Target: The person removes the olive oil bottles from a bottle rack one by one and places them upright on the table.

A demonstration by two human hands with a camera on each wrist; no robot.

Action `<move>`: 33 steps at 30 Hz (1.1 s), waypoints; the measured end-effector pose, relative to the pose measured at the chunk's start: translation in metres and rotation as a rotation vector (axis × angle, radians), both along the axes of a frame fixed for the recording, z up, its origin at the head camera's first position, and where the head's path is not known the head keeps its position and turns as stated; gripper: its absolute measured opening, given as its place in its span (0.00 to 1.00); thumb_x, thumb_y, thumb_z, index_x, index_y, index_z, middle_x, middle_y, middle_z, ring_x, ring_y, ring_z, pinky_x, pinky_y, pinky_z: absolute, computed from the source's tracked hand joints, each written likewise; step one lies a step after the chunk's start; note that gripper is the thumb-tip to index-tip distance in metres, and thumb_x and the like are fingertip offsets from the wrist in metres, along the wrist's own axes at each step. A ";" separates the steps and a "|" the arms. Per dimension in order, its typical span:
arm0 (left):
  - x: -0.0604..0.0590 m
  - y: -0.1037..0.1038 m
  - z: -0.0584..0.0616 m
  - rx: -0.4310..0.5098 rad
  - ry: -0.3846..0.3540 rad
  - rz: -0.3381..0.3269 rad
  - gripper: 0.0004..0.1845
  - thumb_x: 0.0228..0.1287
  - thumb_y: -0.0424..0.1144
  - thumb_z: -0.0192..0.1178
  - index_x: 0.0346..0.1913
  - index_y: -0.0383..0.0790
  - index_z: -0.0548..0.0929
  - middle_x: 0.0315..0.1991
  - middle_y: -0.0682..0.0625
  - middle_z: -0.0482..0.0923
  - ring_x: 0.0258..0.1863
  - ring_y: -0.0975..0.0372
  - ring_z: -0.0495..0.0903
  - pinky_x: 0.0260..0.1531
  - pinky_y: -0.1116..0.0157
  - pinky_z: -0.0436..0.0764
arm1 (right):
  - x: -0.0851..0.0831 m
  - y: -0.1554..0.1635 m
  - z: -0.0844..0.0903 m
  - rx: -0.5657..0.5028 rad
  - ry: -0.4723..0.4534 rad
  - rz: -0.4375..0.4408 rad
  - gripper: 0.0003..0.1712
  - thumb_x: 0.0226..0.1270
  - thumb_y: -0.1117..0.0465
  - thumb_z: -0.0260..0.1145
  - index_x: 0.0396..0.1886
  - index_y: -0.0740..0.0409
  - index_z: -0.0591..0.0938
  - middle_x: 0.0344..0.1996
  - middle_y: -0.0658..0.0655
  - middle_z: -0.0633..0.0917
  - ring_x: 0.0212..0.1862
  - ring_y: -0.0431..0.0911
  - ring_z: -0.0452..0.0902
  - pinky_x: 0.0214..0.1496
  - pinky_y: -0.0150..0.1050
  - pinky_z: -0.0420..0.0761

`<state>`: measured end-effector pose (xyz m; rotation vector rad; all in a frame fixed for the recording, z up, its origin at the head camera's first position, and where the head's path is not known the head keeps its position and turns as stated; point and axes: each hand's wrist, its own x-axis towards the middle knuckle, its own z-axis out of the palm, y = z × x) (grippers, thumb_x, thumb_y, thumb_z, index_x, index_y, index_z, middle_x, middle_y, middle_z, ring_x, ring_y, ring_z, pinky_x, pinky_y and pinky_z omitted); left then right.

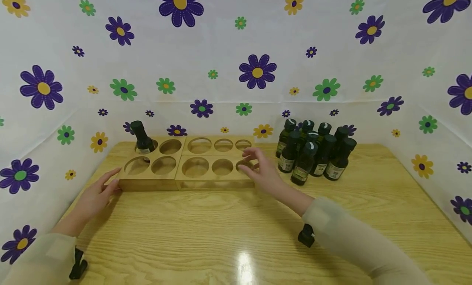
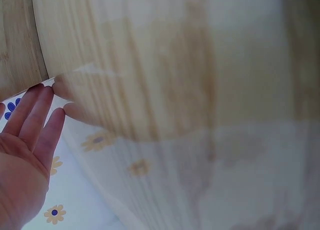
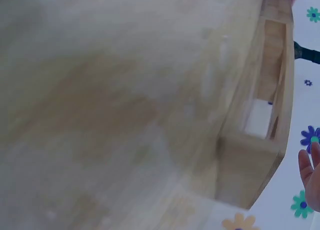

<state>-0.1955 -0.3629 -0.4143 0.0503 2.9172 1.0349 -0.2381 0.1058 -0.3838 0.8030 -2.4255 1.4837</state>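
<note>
Two wooden racks with round holes stand side by side, a left one (image 1: 147, 186) and a right one (image 1: 211, 177). A dark green bottle with a black cap (image 1: 140, 133) leans in the back left hole of the left rack. My left hand (image 1: 94, 199) is at that rack's left end, fingertips right at its edge. In the left wrist view the left fingers (image 2: 41, 107) look extended. Over the small holes at the right rack's right end hovers my right hand (image 1: 266, 170), fingers loosely bent, with nothing in its grasp. The right wrist view shows the rack's end face (image 3: 247, 165).
Several dark green bottles, some with labels, stand grouped to the right of the racks, the front one (image 1: 304, 166) closest to me. All this is on a wood-grain table (image 1: 206, 231). Behind it hangs a white cloth (image 1: 214, 47) with printed flowers.
</note>
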 end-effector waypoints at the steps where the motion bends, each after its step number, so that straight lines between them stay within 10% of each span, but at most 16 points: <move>1: 0.000 -0.001 0.000 -0.005 0.000 0.000 0.34 0.78 0.56 0.35 0.77 0.40 0.50 0.57 0.25 0.72 0.53 0.38 0.76 0.29 0.63 0.72 | -0.003 -0.008 0.001 -0.001 -0.013 0.009 0.24 0.69 0.65 0.65 0.61 0.64 0.69 0.52 0.66 0.77 0.53 0.57 0.75 0.48 0.49 0.77; 18: -0.001 -0.004 -0.004 0.008 0.016 0.000 0.33 0.78 0.55 0.36 0.77 0.40 0.51 0.57 0.25 0.72 0.53 0.38 0.77 0.26 0.65 0.71 | -0.044 -0.141 0.005 0.180 -0.025 0.143 0.32 0.71 0.54 0.64 0.68 0.60 0.64 0.59 0.59 0.73 0.60 0.49 0.72 0.56 0.36 0.73; 33: 0.000 -0.002 0.000 0.031 -0.001 -0.006 0.33 0.78 0.55 0.35 0.77 0.40 0.51 0.58 0.25 0.71 0.53 0.38 0.76 0.29 0.64 0.73 | -0.066 -0.189 0.005 0.238 -0.043 0.101 0.38 0.68 0.50 0.66 0.70 0.59 0.62 0.63 0.58 0.71 0.61 0.50 0.70 0.60 0.36 0.69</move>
